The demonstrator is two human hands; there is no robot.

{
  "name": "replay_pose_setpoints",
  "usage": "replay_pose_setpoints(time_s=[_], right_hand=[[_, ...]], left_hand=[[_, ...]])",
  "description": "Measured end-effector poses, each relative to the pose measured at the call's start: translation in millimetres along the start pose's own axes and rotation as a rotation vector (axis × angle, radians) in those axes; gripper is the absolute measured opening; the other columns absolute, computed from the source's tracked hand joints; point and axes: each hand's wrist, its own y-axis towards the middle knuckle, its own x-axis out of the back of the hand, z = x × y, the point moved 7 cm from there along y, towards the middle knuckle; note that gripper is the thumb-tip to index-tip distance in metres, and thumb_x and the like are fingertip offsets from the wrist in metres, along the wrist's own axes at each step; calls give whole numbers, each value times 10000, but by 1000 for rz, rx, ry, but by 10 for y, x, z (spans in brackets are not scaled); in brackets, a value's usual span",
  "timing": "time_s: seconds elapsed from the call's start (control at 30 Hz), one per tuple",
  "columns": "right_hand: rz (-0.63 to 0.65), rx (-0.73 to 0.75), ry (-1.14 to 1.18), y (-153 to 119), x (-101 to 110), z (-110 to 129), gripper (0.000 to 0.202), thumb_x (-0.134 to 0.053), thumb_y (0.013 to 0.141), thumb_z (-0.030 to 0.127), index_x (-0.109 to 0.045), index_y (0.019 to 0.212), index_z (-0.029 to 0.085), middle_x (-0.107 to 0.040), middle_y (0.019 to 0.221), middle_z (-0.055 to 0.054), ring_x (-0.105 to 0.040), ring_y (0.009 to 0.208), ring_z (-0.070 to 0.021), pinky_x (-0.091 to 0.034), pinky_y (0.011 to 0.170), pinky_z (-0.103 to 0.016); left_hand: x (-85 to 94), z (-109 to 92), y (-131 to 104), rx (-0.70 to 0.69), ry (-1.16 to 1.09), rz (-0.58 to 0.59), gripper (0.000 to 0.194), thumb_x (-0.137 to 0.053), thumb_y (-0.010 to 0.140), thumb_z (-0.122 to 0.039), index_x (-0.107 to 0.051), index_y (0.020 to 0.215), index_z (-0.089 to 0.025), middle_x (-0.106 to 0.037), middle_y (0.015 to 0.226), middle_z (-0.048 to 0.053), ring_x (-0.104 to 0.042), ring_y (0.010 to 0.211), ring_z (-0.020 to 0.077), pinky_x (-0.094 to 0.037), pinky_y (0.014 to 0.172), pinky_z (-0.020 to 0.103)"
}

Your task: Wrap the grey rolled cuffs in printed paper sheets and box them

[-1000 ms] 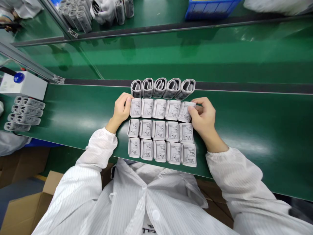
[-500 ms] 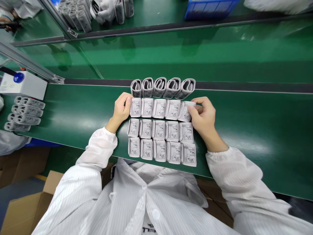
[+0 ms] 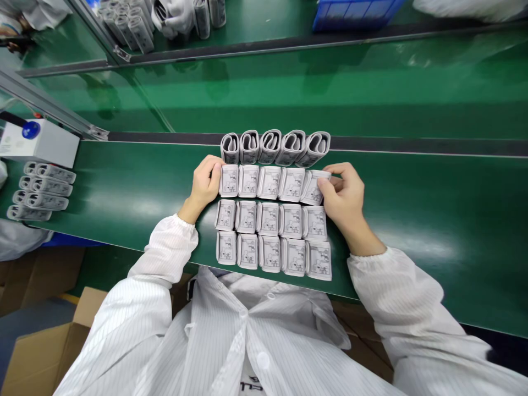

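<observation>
Rolled grey cuffs (image 3: 270, 219): four rows of five, mid-bench; farthest row, 12 o'clock, shows coiled ends. Other three rows: line drawings, lettering too small to read.
Left hand (image 3: 205, 183): 9 o'clock, fingertips against second row's end cuff; whether gripping, cannot tell.
Right hand (image 3: 344, 195): 3 o'clock, thumb and forefinger narrow, pinching the right-end cuff (image 3: 311, 190).
Green bench (image 3: 412, 209): beneath.
Dark lettering (image 3: 251, 386): clothing, 6 o'clock, illegible.
Further cuffs (image 3: 48, 202): 9 o'clock.
Blue crate (image 3: 357, 15): 1 o'clock.
</observation>
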Motion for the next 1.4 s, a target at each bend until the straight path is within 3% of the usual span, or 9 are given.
replay_pose_setpoints(time_s=[0.53, 0.97, 1.4], right_hand=[[-5, -17, -22, -7, 9, -100, 336, -838, 925, 577, -636, 975, 314, -669, 977, -51, -476, 542, -155, -370, 463, -365], [-2, -24, -13, -3, 3, -44, 355, -841, 909, 587, -621, 958, 312, -650, 931, -33, -465, 526, -143, -339, 455, -351], [-1, -50, -34, -1, -3, -27, 393, -838, 896, 637, -609, 946, 322, -652, 953, -49, -502, 576, -178, -355, 479, -366]], left_hand=[[4, 0, -1, -19, 2, 3, 350, -480, 1222, -368, -700, 980, -242, -770, 915, 52, -728, 858, 186, -564, 790, 372], [4, 5, 1, -13, -16, 0, 338, -491, 1219, -356, -707, 984, -247, -768, 918, 49, -726, 860, 183, -568, 793, 371], [0, 25, -5, 26, -8, 7, 396, -472, 1224, -446, -701, 970, -247, -773, 915, 61, -730, 863, 196, -567, 803, 387]])
